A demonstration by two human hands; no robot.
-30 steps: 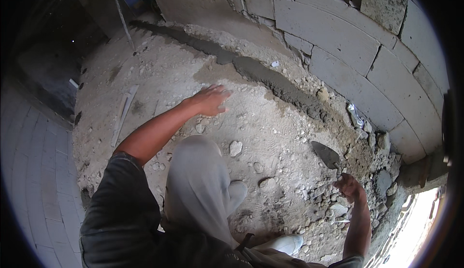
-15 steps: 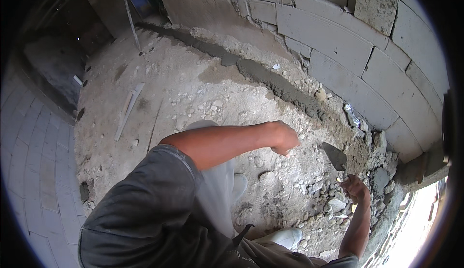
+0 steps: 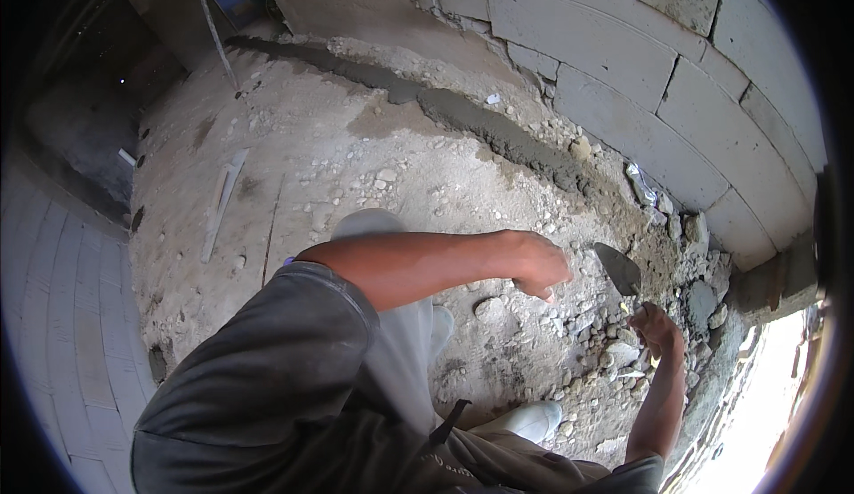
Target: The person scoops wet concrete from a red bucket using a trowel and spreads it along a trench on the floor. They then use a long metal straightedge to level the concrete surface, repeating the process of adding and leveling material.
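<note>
My right hand [image 3: 656,327] is closed round the handle of a trowel [image 3: 617,268], low at the right. The trowel's dark pointed blade reaches away from me over the rubble, next to a patch of grey mortar [image 3: 656,263]; whether it touches is unclear. My left arm stretches across the middle. At its end, my left hand [image 3: 538,264] hangs above the stony ground, back up and fingers curled down. Nothing shows in it, and its palm is hidden. A strip of wet grey mortar [image 3: 480,125] runs from the far left toward the trowel, along the wall's foot.
A block wall [image 3: 605,102] rises on the right. Broken stones [image 3: 623,352] lie round my right hand, and a crumpled shiny wrapper [image 3: 639,184] rests by the wall. Pale strips [image 3: 224,205] lie on the ground to the left. A pole [image 3: 213,27] stands at the far left.
My left hand has moved right, nearer the trowel blade. The trowel and right hand have shifted only slightly. The view has moved a little, so the surroundings sit further up and left.
</note>
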